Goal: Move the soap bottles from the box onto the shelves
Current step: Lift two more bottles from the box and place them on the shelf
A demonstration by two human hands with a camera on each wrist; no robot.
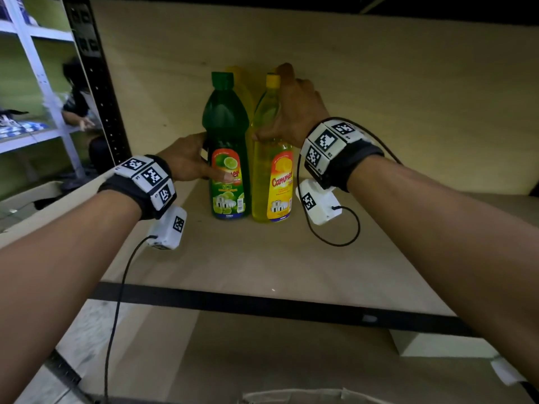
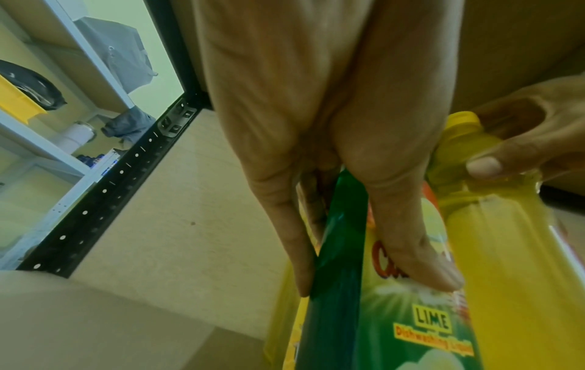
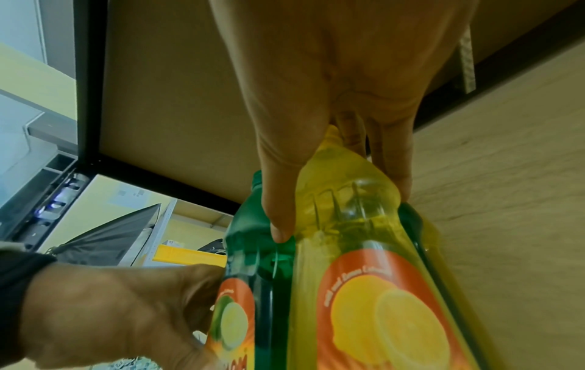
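Both bottles stand upright on the wooden shelf (image 1: 262,258), side by side and touching, labels facing out. The green lime bottle (image 1: 229,158) is the marker here: it holds dark green liquid nearly up to its green cap. Just to its right, the yellow lemon bottle (image 1: 272,170) is filled with clear yellow liquid under a yellow cap. Behind the green one, against the back panel, more yellow bottles (image 1: 237,80) peek out, mostly hidden.

The left hand (image 1: 186,161) grips the green bottle at mid-height, thumb across the label front, fingers wrapped round its left side. The right hand (image 1: 294,109) clasps the yellow bottle's shoulder, thumb on the near side toward the green bottle, fingers curled behind the neck.
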